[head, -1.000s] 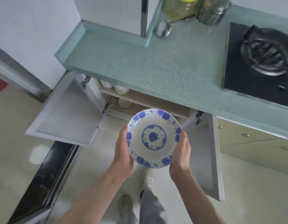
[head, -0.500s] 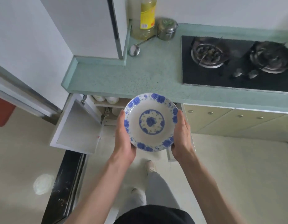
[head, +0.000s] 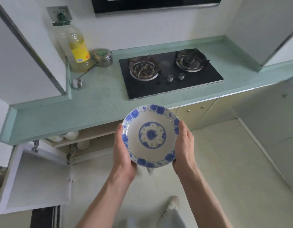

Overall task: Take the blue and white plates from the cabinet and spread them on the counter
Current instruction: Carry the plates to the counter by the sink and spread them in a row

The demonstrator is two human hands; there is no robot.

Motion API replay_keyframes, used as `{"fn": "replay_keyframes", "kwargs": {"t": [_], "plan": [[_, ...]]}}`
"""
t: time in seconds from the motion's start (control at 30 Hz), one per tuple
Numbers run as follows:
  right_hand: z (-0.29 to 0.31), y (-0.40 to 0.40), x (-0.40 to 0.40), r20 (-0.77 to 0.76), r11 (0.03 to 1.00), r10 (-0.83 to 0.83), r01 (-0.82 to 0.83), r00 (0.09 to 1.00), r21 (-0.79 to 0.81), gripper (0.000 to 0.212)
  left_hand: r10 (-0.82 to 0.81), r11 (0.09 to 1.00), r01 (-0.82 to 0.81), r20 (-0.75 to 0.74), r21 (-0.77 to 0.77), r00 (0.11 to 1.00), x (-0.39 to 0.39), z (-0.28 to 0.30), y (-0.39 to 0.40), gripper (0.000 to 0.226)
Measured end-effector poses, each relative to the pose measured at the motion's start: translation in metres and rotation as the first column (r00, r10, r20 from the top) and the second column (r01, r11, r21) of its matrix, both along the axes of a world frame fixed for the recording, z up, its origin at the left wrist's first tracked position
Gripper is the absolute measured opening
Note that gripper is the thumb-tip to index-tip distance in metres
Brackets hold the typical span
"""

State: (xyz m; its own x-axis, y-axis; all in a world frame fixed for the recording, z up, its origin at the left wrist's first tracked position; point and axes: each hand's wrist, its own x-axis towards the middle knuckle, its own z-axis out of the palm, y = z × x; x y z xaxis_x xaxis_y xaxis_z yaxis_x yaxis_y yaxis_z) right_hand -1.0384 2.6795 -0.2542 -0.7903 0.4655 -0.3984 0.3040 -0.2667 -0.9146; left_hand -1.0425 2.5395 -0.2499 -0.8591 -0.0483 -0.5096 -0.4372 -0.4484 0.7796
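Plate (head: 150, 136) glazed, rigid, likely slippery and breakable; left hand (head: 123, 152) and right hand (head: 183, 147) clasp opposite rims, before counter (head: 93, 102).

Plate (head: 150, 135) between hands, before counter (head: 99, 102), stove (head: 168, 74) behind

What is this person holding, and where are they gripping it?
A blue and white plate, gripped by its rim on opposite sides: the left hand on the left edge, the right hand on the right edge.
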Motion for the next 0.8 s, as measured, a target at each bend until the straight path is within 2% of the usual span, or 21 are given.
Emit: {"fn": "replay_keyframes", "kwargs": {"t": [0.47,0.8], "plan": [[0.016,0.239,0.017,-0.016,0.942,-0.337,0.337,0.942,-0.004,0.038,-0.279,0.96,0.279,0.014,-0.008,0.96,-0.022,0.028,0.251,0.05],[0.022,0.368,0.04,-0.014,0.824,-0.566,0.566,0.824,-0.007,0.043,-0.54,0.841,0.54,0.01,-0.017,0.841,-0.031,0.031,0.396,0.046]]}}
